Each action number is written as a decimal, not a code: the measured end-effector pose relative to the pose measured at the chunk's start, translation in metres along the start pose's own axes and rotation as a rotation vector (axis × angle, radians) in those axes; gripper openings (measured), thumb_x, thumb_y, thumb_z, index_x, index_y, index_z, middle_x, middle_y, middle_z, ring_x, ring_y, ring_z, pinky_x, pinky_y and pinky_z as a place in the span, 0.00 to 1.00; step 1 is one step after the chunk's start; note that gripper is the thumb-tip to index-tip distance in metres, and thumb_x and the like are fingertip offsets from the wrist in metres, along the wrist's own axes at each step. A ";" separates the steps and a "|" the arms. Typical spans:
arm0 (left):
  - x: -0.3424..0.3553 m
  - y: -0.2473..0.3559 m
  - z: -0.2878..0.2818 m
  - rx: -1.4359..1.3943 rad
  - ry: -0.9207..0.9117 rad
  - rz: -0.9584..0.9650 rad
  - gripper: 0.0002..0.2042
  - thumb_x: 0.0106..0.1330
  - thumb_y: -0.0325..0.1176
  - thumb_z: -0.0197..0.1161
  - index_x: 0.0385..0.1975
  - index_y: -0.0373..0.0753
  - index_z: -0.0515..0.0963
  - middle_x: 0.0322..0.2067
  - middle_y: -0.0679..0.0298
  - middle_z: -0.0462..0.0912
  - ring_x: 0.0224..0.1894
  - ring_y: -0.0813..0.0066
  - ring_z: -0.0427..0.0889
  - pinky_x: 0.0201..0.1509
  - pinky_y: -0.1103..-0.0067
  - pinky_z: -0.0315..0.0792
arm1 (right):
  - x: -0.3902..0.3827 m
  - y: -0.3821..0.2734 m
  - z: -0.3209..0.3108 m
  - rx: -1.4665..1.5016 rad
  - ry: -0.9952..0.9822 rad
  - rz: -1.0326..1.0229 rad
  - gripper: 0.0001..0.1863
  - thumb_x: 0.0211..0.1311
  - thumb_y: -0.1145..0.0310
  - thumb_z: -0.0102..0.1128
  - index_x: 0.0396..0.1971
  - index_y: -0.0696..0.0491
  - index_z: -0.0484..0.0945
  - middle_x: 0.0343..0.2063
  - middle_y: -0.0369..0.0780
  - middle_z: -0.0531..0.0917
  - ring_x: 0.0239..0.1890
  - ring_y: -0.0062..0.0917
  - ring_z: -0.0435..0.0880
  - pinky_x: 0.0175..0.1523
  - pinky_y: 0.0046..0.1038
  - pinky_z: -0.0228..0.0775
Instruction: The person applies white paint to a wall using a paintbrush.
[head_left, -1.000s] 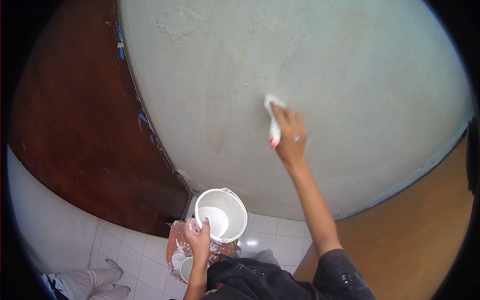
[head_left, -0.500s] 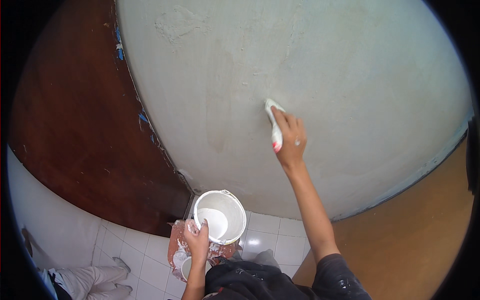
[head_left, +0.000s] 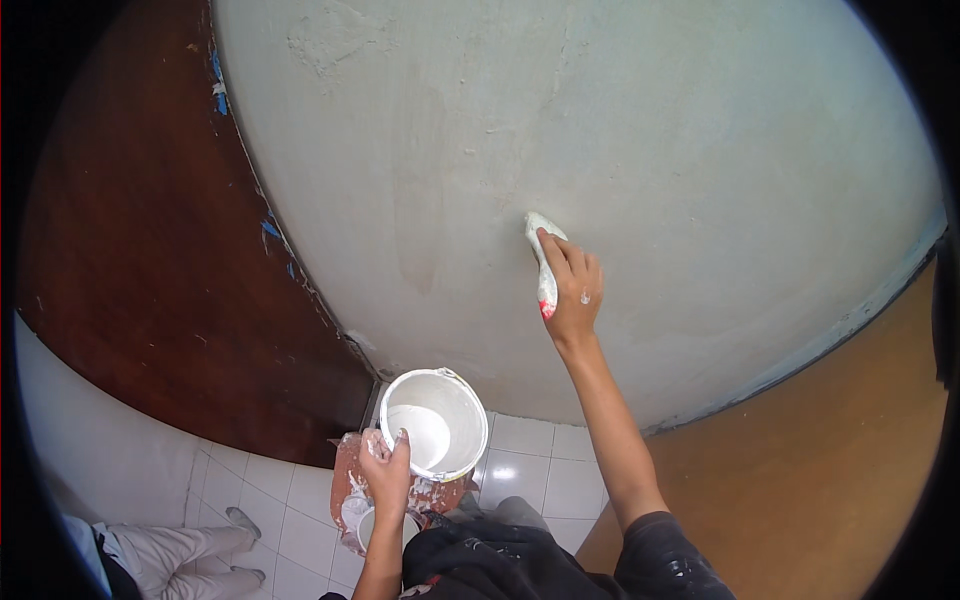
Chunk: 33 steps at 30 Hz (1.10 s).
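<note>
My right hand (head_left: pixel 575 290) is closed round a paintbrush (head_left: pixel 546 262) smeared with white, a bit of red showing at the end of its handle. The brush tip meets the pale grey wall (head_left: pixel 690 200), though its bristles are mostly hidden by paint and my fingers. Lower down, my left hand (head_left: pixel 386 465) grips the near left rim of a white bucket (head_left: pixel 466 440), thumb over the edge. White paint (head_left: pixel 420 432) lies in the bottom of the bucket, which is tilted a little. Paint marks the fingers of my left hand.
Beneath the bucket is a paint-spattered reddish stool (head_left: pixel 345 480) with a second white container (head_left: pixel 368 525). A dark brown door (head_left: pixel 180 270) stands left, a tan panel (head_left: pixel 800 450) right. Another person's legs (head_left: pixel 190 555) are at lower left on the white tiled floor (head_left: pixel 310 510).
The brush and my right hand have moved slightly down the wall. The whole view has shifted a little, so wall, door and bucket sit slightly farther left. Both grips stay the same.
</note>
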<state>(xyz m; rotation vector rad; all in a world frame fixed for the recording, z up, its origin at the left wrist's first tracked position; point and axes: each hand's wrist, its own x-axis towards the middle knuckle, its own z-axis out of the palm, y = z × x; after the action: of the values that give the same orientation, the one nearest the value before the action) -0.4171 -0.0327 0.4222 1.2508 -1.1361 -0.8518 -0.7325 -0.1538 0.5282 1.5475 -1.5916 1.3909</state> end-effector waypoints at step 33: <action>0.010 0.011 0.039 -0.013 -0.096 0.066 0.06 0.70 0.22 0.64 0.35 0.33 0.73 0.31 0.69 0.74 0.36 0.84 0.72 0.40 0.83 0.68 | -0.071 0.056 0.002 -0.083 -0.071 -0.084 0.31 0.53 0.76 0.64 0.61 0.43 0.83 0.51 0.34 0.86 0.41 0.33 0.79 0.50 0.34 0.71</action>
<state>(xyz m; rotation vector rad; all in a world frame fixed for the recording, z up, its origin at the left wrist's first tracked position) -0.4533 -0.0507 0.4326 1.1662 -1.2395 -0.8756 -0.7692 -0.1369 0.4473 1.6109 -1.5867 1.2222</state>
